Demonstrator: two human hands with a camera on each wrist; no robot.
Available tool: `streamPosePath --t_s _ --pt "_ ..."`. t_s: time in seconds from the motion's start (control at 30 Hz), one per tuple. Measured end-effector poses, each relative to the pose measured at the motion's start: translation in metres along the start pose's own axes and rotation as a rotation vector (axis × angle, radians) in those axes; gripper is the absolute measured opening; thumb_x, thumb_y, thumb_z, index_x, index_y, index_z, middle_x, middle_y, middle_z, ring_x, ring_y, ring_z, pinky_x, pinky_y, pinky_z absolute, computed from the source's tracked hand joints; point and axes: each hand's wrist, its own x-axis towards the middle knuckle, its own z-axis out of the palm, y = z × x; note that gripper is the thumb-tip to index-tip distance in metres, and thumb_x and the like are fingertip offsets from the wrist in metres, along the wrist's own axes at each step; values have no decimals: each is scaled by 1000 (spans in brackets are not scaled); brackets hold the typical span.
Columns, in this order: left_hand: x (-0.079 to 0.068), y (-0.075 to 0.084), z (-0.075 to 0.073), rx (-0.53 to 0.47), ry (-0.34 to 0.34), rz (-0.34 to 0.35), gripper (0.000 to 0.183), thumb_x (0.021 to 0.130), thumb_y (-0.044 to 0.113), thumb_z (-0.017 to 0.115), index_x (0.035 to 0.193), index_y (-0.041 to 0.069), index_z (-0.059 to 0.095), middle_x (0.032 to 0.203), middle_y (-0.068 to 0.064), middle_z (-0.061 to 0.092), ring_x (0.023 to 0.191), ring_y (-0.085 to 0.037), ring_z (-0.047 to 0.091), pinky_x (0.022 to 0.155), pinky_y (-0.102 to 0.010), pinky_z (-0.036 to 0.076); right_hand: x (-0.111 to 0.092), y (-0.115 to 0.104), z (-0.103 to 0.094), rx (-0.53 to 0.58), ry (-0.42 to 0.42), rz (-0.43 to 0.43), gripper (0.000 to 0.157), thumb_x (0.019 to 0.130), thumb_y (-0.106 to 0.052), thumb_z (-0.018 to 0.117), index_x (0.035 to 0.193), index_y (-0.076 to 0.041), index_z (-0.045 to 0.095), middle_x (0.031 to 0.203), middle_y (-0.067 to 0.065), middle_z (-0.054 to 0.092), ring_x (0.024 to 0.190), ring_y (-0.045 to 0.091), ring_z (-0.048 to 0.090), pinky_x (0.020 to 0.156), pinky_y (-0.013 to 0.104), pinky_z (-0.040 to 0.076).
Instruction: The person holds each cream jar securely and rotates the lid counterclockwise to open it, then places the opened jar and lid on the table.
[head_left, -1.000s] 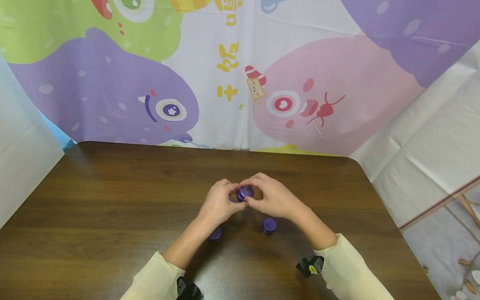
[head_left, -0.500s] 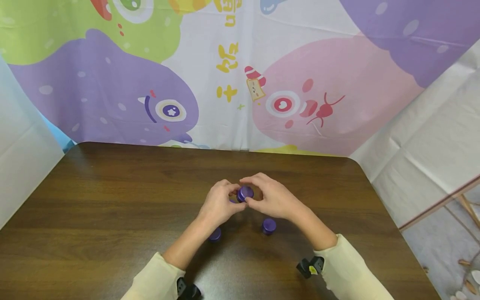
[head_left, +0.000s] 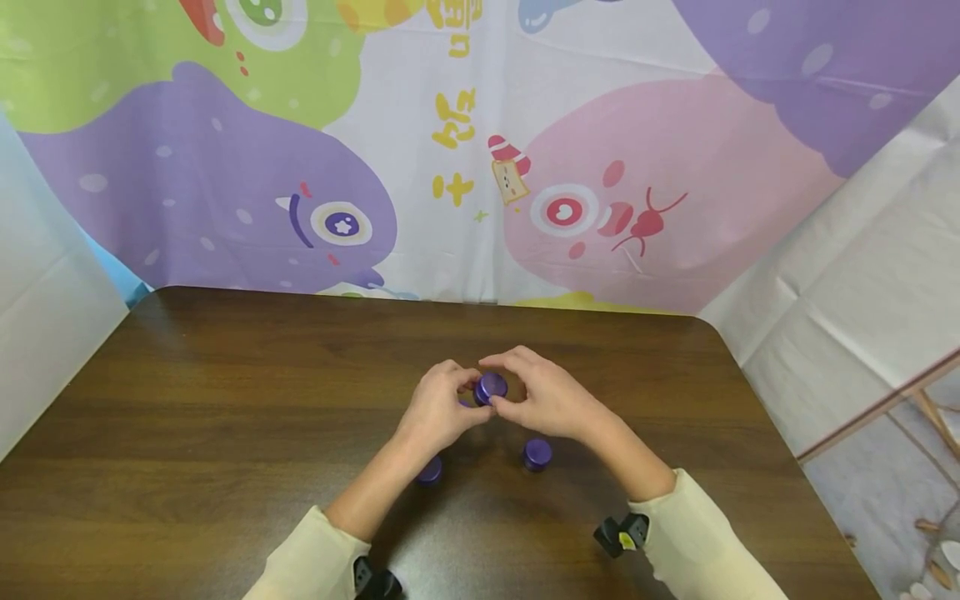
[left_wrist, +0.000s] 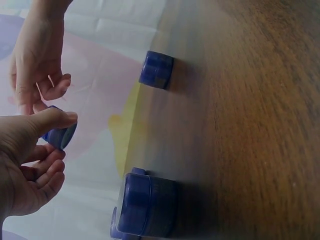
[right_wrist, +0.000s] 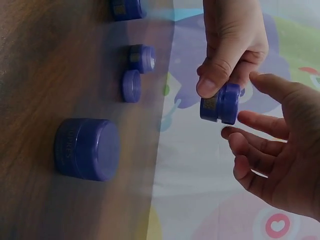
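In the head view my left hand (head_left: 435,408) holds a small purple jar (right_wrist: 210,107), its thumb pressed on the side. On top of that jar sits a purple lid (head_left: 492,387), a little step showing between the two in the right wrist view. My right hand (head_left: 546,393) reaches round the lid with bent fingers; its thumb touches the lid, while the index finger stands slightly off the rim. Both hands are raised above the table in the wrist views. Part of the held jar is hidden by the left fingers.
A capped purple jar (head_left: 537,454) stands near the right forearm, another purple jar (head_left: 430,469) by the left. Behind the hands, a small jar (right_wrist: 142,58) appears uncovered beside a loose lid (right_wrist: 131,86). A patterned cloth (head_left: 450,250) hangs behind the table (head_left: 225,433).
My right index finger has lifted slightly off the lid's rim. Otherwise both hands and the jar stay almost where they were.
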Motion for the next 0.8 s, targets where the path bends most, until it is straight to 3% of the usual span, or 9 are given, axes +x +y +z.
streamPosePath --t_s 0.13,0.3,0.43,0.67,0.8 --pt "0 1 0 4 -1 2 31 70 20 81 95 6 70 88 -5 61 84 -22 57 74 -31 50 1 -1 0 21 26 68 43 83 -37 68 116 -8 62 100 1 65 74 9 57 65 20 48" --pt "-1 1 1 2 3 4 35 69 20 81 99 4 70 90 -8 62 85 -25 58 74 -32 50 0 0 1 -36 -6 4 35 83 -21 69 115 -9 63 102 2 63 71 9 51 61 19 44" --pt "-1 1 0 2 3 -4 37 69 19 81 101 3 70 90 -9 62 85 -24 58 74 -33 50 0 0 1 -41 -36 -32 44 82 -16 67 124 -12 57 113 3 59 68 8 48 60 19 44" --pt "0 0 1 7 -8 1 31 70 20 81 95 5 70 90 -6 61 85 -23 58 74 -32 50 0 -2 0 -39 26 87 44 86 -39 65 119 -11 61 108 3 63 87 13 59 74 29 51" --pt "0 1 1 2 -5 5 32 70 20 81 96 5 70 90 -7 62 85 -24 58 73 -32 50 0 -2 0 -50 9 94 38 85 -35 66 115 -11 63 98 0 64 84 12 58 70 25 48"
